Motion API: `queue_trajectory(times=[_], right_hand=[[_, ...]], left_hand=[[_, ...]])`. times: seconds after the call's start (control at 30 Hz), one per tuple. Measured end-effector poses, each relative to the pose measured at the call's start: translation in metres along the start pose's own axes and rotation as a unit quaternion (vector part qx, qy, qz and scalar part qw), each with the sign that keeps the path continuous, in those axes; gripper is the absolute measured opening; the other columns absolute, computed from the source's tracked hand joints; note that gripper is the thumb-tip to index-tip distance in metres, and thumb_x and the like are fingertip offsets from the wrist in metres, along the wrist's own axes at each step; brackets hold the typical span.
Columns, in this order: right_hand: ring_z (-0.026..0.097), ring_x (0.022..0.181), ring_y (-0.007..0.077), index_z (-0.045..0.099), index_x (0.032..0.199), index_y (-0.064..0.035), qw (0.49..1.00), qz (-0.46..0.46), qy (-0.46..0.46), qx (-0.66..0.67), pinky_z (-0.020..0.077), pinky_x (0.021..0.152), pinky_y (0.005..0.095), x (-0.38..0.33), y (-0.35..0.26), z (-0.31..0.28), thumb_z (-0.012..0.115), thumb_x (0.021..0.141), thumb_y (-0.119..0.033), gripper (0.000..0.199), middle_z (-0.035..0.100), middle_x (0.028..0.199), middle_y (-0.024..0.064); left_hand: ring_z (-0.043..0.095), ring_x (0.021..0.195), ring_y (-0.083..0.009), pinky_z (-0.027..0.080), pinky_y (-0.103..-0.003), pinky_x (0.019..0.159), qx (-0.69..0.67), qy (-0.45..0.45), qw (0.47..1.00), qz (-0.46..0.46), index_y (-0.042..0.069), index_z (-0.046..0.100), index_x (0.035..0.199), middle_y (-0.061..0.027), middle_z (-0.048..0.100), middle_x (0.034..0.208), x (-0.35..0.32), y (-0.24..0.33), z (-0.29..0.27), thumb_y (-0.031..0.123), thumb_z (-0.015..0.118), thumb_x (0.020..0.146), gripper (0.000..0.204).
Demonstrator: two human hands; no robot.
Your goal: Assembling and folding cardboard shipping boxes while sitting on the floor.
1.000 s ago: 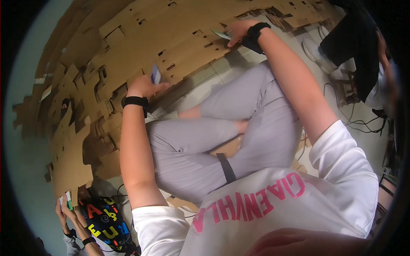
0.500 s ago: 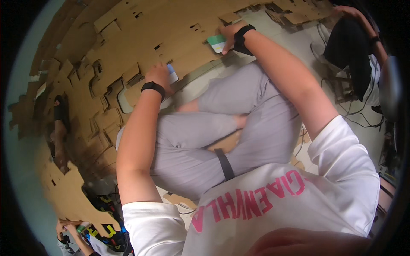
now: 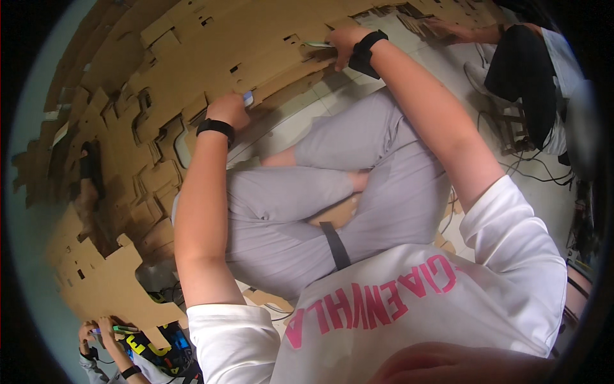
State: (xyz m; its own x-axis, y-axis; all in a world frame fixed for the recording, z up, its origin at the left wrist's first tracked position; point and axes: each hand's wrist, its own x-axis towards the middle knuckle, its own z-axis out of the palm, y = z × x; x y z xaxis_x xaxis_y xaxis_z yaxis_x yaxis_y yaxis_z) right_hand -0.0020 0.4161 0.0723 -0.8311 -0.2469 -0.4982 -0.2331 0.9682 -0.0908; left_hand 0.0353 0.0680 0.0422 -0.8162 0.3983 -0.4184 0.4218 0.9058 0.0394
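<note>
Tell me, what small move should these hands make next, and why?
Perhaps the right hand should tip its thin green piece flatter toward the cardboard sheet: the piece shows nearly edge-on, and the sheet's surface lies close by.

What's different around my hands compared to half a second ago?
Your right hand has turned its green-and-white piece nearly edge-on; your left, with the blue-and-white piece, has shifted slightly left. A co-worker's hand has reached leftward, near cardboard scraps. Both your grips stayed.
</note>
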Motion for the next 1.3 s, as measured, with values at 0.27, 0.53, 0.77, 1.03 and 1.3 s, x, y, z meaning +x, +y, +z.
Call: queue_trajectory(times=[0.27,0.53,0.77,1.03,1.3], right_hand=[[0.072,0.096,0.0334,0.070,0.128,-0.0147,0.997,-0.064,0.053,0.010,0.0563,0.083,0.0417,-0.002,-0.009,0.001,0.081,0.073,-0.014,0.056,0.076,0.105,0.0128],[0.070,0.106,0.0332,0.069,0.131,-0.0153,0.983,-0.088,0.124,0.098,0.0540,0.090,0.0410,0.004,0.009,-0.003,0.070,0.095,-0.021,0.037,0.075,0.115,0.0134],[0.067,0.105,0.0420,0.070,0.121,-0.0039,0.949,-0.181,0.197,0.168,0.0529,0.091,0.0447,0.013,0.011,-0.010,0.072,0.093,-0.021,0.033,0.070,0.117,0.0249],[0.055,0.123,0.0440,0.065,0.128,-0.0035,0.927,-0.094,0.351,0.092,0.0453,0.103,0.0505,0.021,-0.002,-0.006,0.067,0.096,-0.024,0.038,0.063,0.128,0.0252],[0.048,0.136,0.0460,0.039,0.151,-0.0023,0.886,0.060,0.385,0.252,0.0409,0.113,0.0499,0.038,-0.001,0.011,0.073,0.092,-0.025,0.071,0.049,0.145,0.0287]], left_hand=[[0.062,0.121,-0.0410,0.050,-0.047,0.104,-0.086,0.020,0.996,0.027,0.007,0.069,0.129,-0.0230,0.065,0.132,0.009,-0.008,0.003,0.005,0.055,0.081,0.050],[0.063,0.121,-0.0408,0.049,-0.045,0.105,-0.243,0.040,0.969,0.033,0.007,0.064,0.136,-0.0251,0.067,0.129,0.008,-0.038,-0.015,0.028,0.067,0.094,0.047],[0.070,0.111,-0.0376,0.052,-0.041,0.097,-0.227,0.142,0.963,-0.002,0.001,0.066,0.132,-0.0240,0.073,0.119,0.002,-0.042,-0.032,0.043,0.079,0.087,0.063],[0.068,0.115,-0.0375,0.055,-0.044,0.097,-0.280,0.355,0.887,-0.097,0.005,0.070,0.126,-0.0241,0.072,0.121,0.013,-0.059,-0.018,0.048,0.085,0.079,0.066],[0.060,0.123,-0.0369,0.046,-0.048,0.107,-0.167,0.451,0.863,-0.157,0.005,0.062,0.135,-0.0208,0.067,0.127,0.034,-0.063,0.008,0.040,0.081,0.085,0.064]])
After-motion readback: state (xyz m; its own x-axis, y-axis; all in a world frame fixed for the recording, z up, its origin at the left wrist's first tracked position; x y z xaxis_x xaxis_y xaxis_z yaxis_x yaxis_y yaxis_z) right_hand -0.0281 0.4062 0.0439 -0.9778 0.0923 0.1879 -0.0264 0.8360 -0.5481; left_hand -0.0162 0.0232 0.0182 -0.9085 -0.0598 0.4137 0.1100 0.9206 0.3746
